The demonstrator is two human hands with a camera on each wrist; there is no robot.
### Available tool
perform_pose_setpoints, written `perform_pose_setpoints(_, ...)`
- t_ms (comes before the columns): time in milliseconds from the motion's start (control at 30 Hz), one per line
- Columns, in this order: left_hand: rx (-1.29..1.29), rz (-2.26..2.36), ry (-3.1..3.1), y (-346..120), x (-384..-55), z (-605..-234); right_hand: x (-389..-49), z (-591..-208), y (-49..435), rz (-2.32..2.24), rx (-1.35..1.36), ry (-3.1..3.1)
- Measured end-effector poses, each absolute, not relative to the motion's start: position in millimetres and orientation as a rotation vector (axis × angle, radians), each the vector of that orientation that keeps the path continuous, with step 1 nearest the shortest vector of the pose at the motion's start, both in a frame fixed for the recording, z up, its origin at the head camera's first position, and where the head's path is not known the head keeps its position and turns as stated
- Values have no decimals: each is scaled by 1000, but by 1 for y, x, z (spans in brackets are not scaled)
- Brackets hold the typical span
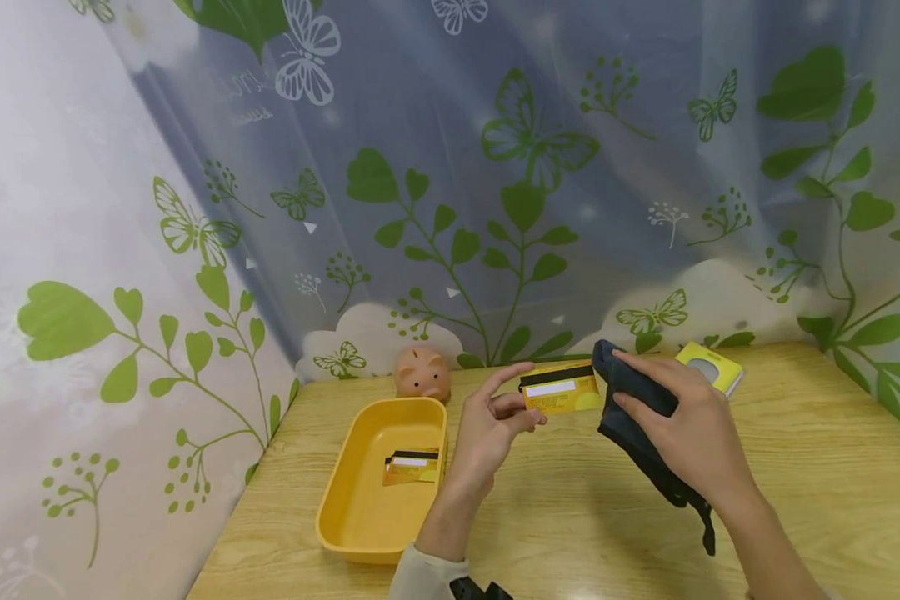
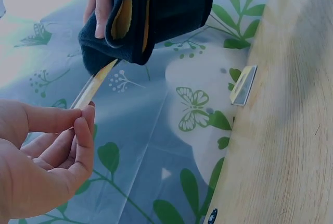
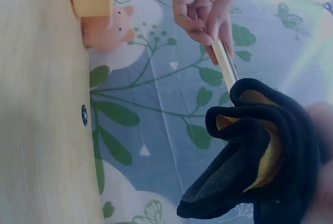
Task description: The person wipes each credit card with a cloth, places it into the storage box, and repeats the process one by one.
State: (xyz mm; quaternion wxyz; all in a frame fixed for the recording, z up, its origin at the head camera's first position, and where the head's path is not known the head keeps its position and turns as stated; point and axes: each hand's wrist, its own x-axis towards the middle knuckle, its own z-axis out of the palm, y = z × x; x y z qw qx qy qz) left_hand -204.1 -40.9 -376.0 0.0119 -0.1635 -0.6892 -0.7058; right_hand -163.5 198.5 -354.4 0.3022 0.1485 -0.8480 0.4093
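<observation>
My left hand (image 1: 483,437) pinches a yellow bank card (image 1: 558,393) by its left end, thumb against fingers. The card's back faces me, showing a black stripe and a white strip. Its far end meets the edge of a dark blue fabric wallet (image 1: 621,423), which my right hand (image 1: 693,429) grips from the right. Folds of the wallet (image 3: 283,130) gape in the right wrist view, with yellow showing inside. From the left wrist view, the card (image 2: 94,86) appears edge-on with its end at the wallet's fold. How much of it is inside is hidden.
A yellow plastic bin (image 1: 345,500) stands left of my left hand, with a few overlapping yellow cards (image 1: 412,468) in it. Behind it sits a piggy bank (image 1: 422,379). A yellow-and-white box (image 1: 708,364) lies at the wooden table's (image 1: 570,517) back right, before a patterned curtain.
</observation>
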Motion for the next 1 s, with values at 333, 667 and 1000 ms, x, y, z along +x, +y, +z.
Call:
perform_pose_setpoints(333,-532,-2218,-2142,-45,-200,-374,-157,-345,205,1074,324,-2212)
perform_pose_setpoints(667,-498,-2163,-2148,-75,-202,-363,-152,-342,205,1090,318,-2211)
perform_pose_setpoints(1000,-392,-2067,-2189,-124,-209,-362,-148,-338,211,1124,301,-2205)
